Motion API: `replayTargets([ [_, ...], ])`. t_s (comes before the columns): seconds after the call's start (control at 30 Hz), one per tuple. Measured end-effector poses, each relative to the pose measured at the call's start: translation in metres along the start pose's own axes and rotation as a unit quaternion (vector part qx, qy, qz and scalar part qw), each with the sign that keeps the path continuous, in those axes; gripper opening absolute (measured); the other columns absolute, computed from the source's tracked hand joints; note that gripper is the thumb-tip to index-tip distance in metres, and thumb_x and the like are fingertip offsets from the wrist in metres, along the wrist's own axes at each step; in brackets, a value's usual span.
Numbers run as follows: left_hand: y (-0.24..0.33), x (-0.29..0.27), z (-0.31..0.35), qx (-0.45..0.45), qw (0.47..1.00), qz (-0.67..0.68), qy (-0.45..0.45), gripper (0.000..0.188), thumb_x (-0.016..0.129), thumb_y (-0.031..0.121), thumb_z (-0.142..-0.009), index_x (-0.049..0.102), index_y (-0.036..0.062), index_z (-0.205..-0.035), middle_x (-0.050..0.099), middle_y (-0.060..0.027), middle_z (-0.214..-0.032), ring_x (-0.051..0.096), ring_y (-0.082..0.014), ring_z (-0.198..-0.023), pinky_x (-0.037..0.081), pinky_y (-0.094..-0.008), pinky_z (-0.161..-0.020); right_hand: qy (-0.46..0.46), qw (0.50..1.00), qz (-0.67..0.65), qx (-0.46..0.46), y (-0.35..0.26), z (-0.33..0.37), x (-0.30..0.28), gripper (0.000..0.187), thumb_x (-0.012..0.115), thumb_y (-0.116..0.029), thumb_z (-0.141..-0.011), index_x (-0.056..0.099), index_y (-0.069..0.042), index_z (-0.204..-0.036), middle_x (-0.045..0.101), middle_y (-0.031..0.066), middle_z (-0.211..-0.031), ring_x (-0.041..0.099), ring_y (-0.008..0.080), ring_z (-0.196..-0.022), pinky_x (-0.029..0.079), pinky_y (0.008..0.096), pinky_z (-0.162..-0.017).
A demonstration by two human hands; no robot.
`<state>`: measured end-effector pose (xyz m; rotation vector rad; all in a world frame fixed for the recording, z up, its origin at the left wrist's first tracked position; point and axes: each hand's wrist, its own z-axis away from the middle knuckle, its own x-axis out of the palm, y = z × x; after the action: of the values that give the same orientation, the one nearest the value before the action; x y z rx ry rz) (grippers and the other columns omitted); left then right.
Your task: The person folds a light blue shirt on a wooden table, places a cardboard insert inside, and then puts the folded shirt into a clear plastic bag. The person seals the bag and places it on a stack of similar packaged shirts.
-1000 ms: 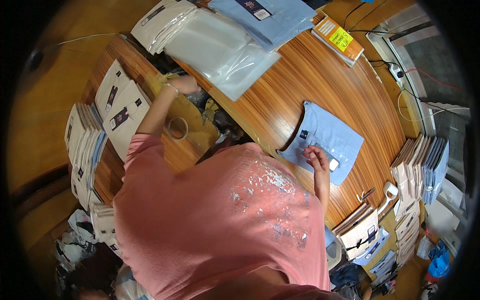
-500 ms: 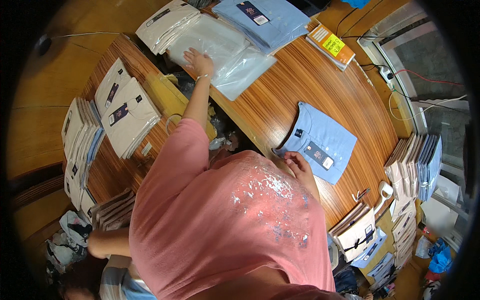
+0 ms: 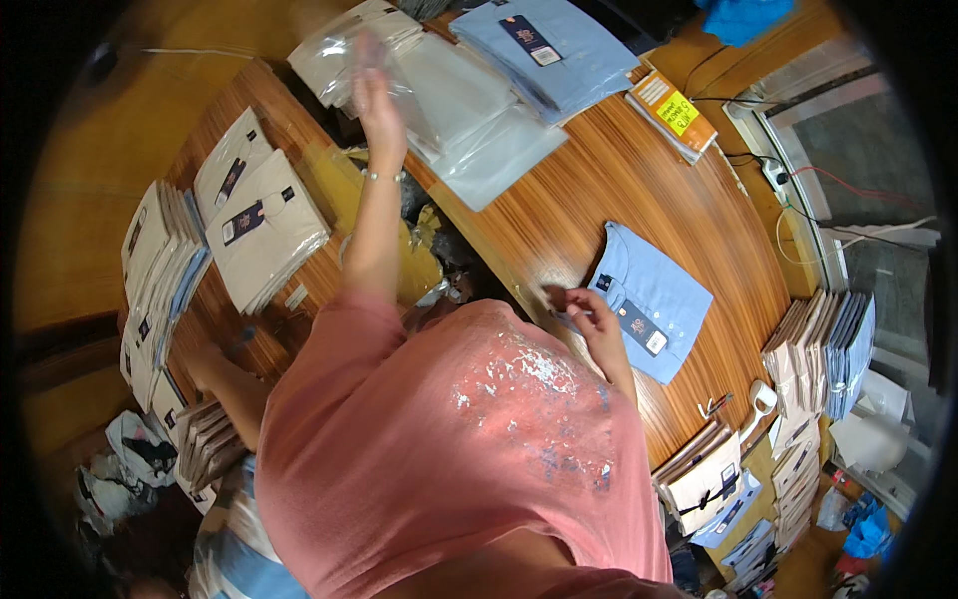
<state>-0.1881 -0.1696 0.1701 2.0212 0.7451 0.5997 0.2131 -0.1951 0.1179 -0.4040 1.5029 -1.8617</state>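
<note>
My left hand (image 3: pixel 379 115), blurred, is raised over a spread of clear plastic bags (image 3: pixel 489 150) on the far part of the table. A single clear plastic bag (image 3: pixel 409 95) hangs lifted at its fingers. My right hand (image 3: pixel 597 324) is at the near-left corner of a folded light-blue shirt (image 3: pixel 654 290). Its fingers are loosely bent and apart, with nothing plainly gripped; the thumb side is hard to make out. The shirt lies flat and has a dark hang tag (image 3: pixel 641 327).
Beige packed shirts (image 3: pixel 264 235) lie on the left table, with a stack (image 3: pixel 160 270) beside them. A co-worker's arm (image 3: pixel 230 389) reaches in there. Blue packed shirts (image 3: pixel 549 55) and an orange booklet (image 3: pixel 674 115) lie at the far side. More stacks (image 3: pixel 798 349) stand at the right.
My left hand has risen from the bags and moved away from me, lifting one clear bag. The co-worker's arm has moved over the left table. My right hand stays near the blue shirt.
</note>
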Motion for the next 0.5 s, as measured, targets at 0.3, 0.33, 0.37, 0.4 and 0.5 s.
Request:
replayTargets([
  [0.3,0.036,0.164,0.110,0.323,0.646,-0.330,-0.608,0.045,0.049,0.022,-0.090,0.045,0.0393,-0.131,0.023,-0.0050,-0.148,0.016,-0.0250,-0.139,0.012,-0.0638,-0.106,0.045,0.937,-0.346,0.032,-0.026,-0.039,-0.123,0.065,0.039,-0.055,-0.091,0.042,-0.001,-0.128,0.056,0.0174,-0.119,0.059,0.0275,-0.104,0.048,0.0381,-0.083],
  [0.33,0.031,0.176,0.120,0.343,0.634,-0.321,-0.614,0.045,0.050,0.021,-0.088,0.046,0.0375,-0.130,0.024,-0.0052,-0.148,0.017,-0.0254,-0.138,0.013,-0.0649,-0.105,0.046,0.957,-0.281,0.051,-0.017,-0.040,-0.131,0.058,0.043,-0.047,-0.092,0.043,-0.001,-0.127,0.058,0.0169,-0.115,0.061,0.0270,-0.100,0.049,0.0370,-0.081],
  [0.37,0.028,0.186,0.130,0.364,0.621,-0.312,-0.620,0.045,0.051,0.020,-0.087,0.047,0.0358,-0.129,0.025,-0.0053,-0.147,0.018,-0.0258,-0.138,0.014,-0.0660,-0.104,0.045,0.973,-0.215,0.073,-0.006,-0.039,-0.137,0.051,0.048,-0.040,-0.092,0.044,-0.001,-0.125,0.060,0.0164,-0.112,0.063,0.0264,-0.095,0.051,0.0358,-0.078],
  [0.4,0.022,0.195,0.137,0.384,0.613,-0.304,-0.620,0.045,0.052,0.020,-0.086,0.049,0.0340,-0.129,0.026,-0.0055,-0.147,0.019,-0.0262,-0.138,0.015,-0.0671,-0.104,0.041,0.984,-0.142,0.096,0.004,-0.037,-0.143,0.044,0.052,-0.032,-0.092,0.045,-0.001,-0.123,0.061,0.0160,-0.108,0.065,0.0259,-0.091,0.053,0.0347,-0.076],
  [0.5,0.016,0.212,0.156,0.366,0.705,-0.291,-0.533,0.045,0.056,0.022,-0.084,0.050,0.0320,-0.127,0.032,-0.0064,-0.142,0.024,-0.0275,-0.135,0.019,-0.0666,-0.102,0.201,0.933,-0.294,0.058,0.040,-0.015,-0.162,0.027,0.053,-0.010,-0.089,0.049,-0.001,-0.114,0.064,0.0139,-0.100,0.067,0.0236,-0.083,0.056,0.0313,-0.069],
])
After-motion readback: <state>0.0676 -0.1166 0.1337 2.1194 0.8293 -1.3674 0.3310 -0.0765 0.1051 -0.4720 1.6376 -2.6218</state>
